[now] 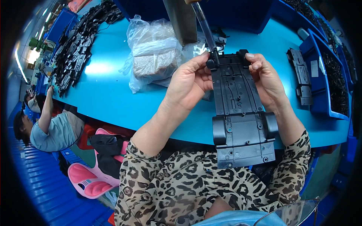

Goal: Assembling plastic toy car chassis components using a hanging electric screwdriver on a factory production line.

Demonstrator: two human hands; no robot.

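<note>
A dark grey toy-car chassis (240, 113) with two black wheels at its near end is held up in the centre-right of the frame, above the edge of the blue worktop (109, 94). The left hand (188, 84) pinches its far left corner and the right hand (266, 77) grips its far right edge. A clear-handled tool (206, 28), probably a hanging screwdriver, meets the chassis by the left thumb, with a plastic bag (154, 52) to the upper left.
</note>
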